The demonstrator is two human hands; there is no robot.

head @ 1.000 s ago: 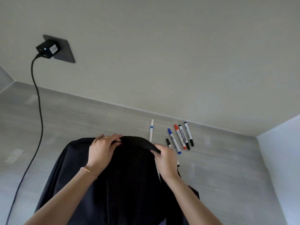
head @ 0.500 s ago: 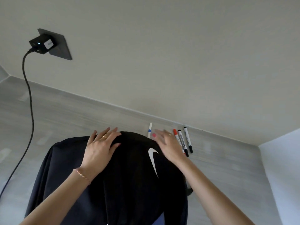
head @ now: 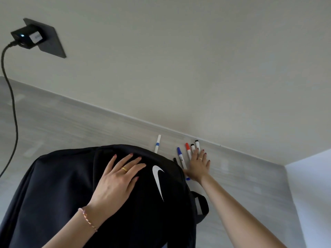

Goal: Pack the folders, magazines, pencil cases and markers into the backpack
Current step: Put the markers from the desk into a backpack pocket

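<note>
Head view. We are resting our left hand (head: 116,181) flat on the top of the black backpack (head: 53,194), fingers spread and the grip fully open, holding nothing; a ring is showing on one finger and a bracelet (head: 87,220) is circling the wrist. The backpack is standing on the grey table (head: 62,126), its white swoosh logo (head: 158,179) lying just right of this hand.

We are laying our right hand (head: 198,167) palm down on the table just beside the backpack's right edge, grip open and flat, closing on nothing. It is lying across a row of markers: beyond its fingertips the caps of the red marker (head: 187,148) and two black markers (head: 192,147) are sticking out, and the blue marker (head: 180,154) is lying just left of the fingers, passing under the palm. Another black-capped marker (head: 175,160) is showing between this hand and the backpack. Farther left, apart from the row, a white pen with a blue band (head: 157,144) is lying near the backpack's top edge.

On the wall well to the left, a black charger (head: 26,37) is sitting in a socket, its cable (head: 12,97) hanging down.
</note>
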